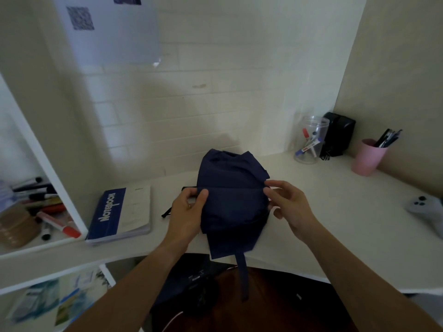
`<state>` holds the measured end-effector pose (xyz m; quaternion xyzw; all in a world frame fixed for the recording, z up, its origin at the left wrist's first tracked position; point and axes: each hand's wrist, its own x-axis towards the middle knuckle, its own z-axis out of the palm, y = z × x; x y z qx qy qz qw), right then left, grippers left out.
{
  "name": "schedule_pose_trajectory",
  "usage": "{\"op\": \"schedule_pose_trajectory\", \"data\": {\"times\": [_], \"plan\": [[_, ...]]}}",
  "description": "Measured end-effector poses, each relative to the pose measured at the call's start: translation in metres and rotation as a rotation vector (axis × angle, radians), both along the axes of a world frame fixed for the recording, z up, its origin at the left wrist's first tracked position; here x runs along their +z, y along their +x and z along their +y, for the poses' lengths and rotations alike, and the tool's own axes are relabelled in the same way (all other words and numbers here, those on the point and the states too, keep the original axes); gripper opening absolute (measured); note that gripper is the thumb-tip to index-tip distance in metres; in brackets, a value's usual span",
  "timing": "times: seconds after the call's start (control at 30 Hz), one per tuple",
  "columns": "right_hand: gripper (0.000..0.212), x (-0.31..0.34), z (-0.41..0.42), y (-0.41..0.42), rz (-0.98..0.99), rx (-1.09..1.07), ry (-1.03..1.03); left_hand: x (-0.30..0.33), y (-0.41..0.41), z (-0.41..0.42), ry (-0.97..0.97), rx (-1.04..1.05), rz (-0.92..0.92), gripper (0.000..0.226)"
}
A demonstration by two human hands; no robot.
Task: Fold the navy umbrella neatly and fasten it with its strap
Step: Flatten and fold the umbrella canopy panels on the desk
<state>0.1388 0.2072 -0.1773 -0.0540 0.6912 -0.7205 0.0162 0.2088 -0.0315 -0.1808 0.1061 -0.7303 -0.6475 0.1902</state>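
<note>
We had the navy umbrella (pixel 231 200) over the counter (pixel 335 212) edge, left hand (pixel 189 207) and right hand (pixel 285 202) each in a pinch grip on its fabric sides. Strap (pixel 243 276) dangled loose; pleats could slip, bunching the fold.

Bare bench (pixel 335 212) lies right of the umbrella (pixel 231 202), up to the jar (pixel 309 140), pink cup (pixel 366 159) and controller (pixel 426 209). The notebook (pixel 119 214) and shelf wall (pixel 55 183) block the left.
</note>
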Motion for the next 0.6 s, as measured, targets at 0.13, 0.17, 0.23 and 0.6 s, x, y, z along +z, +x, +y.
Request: {"op": "schedule_pose_trajectory", "data": {"times": [0.13, 0.17, 0.23, 0.6], "plan": [[0.051, 0.0, 0.002, 0.013, -0.037, 0.058, 0.102, 0.005, 0.004, 0.003, 0.125, -0.091, -0.13, 0.033], [0.052, -0.002, 0.003, 0.015, -0.056, 0.022, 0.09, 0.006, 0.005, 0.004, 0.191, -0.111, -0.161, 0.032], [0.047, -0.005, 0.007, 0.02, -0.089, -0.078, 0.045, 0.009, 0.006, 0.005, 0.336, -0.121, -0.189, 0.03], [0.021, -0.037, 0.014, 0.027, 0.672, -0.029, 0.698, 0.032, 0.011, 0.01, 0.782, -0.33, -0.306, 0.036]]}}
